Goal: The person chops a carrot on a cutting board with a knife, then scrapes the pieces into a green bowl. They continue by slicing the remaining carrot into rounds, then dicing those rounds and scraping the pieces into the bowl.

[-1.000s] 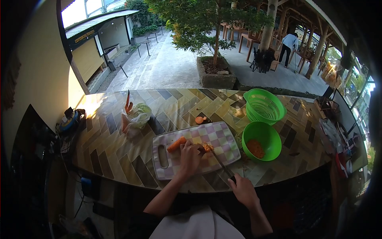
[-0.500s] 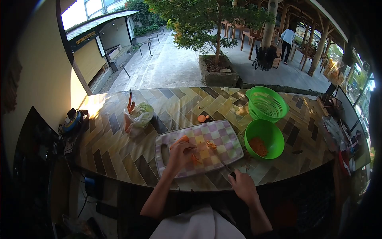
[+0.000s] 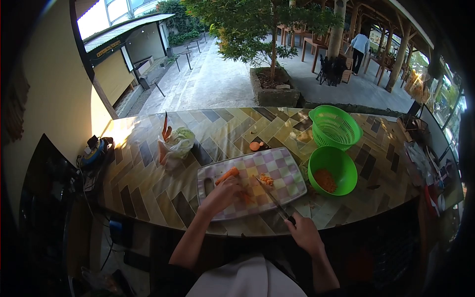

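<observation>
yellow sign on shed roof edge (image 3: 110,46), lettering unreadable

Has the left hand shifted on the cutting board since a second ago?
Yes. The left hand has slid from mid-board toward the handle-slot end of the checkered cutting board, leaving the cut carrot pieces.

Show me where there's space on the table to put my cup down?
The table is bare left of the cutting board, below the plastic bag. There is also room between the bag and the green basket. It is crowded on the board, where the left hand, carrot and knife are, and by the green bowl.
</observation>
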### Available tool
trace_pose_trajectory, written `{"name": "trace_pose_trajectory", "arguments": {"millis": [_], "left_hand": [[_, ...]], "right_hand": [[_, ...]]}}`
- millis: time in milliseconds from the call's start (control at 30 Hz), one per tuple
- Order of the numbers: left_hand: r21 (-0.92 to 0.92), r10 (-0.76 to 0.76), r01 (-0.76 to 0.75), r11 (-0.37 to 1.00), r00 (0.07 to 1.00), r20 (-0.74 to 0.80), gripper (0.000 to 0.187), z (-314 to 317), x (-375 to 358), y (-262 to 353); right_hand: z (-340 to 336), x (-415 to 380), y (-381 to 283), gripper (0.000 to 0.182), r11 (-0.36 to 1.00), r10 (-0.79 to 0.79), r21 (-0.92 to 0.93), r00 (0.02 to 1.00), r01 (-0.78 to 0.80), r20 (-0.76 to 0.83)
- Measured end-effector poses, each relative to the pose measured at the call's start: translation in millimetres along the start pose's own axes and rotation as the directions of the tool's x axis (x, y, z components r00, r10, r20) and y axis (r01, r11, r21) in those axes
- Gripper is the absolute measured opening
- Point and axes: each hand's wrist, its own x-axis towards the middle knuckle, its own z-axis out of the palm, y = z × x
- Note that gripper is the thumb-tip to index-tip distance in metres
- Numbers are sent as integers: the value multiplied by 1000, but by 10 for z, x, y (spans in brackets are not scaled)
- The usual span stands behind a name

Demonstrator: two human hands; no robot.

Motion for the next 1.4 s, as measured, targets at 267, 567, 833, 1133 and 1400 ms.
{"name": "trace_pose_trajectory", "arguments": {"millis": [267, 567, 833, 1133, 1400], "left_hand": [[-7, -10, 11, 1000, 999, 39, 22, -78, -27, 15], [-164, 4, -10, 986, 999, -37, 19, -63, -86, -58], [-221, -136, 121, 968, 989, -55, 20, -229, -161, 2], [-356, -160, 127, 926, 985, -66, 18, -124, 99, 127], [-111, -147, 133, 985, 981, -126, 18, 46, 279, 113]], "right_hand": [[-65, -97, -17, 37, 999, 26, 33, 999, -27, 24], [-63, -127, -138, 39, 999, 4, -52, 991, 3, 133], [-83, -104, -258, 36, 996, -45, 89, 985, 30, 166], [-207, -68, -136, 40, 991, 13, 136, 999, -18, 32], [-269, -127, -194, 38, 984, 99, 137, 990, -112, 96]]}}
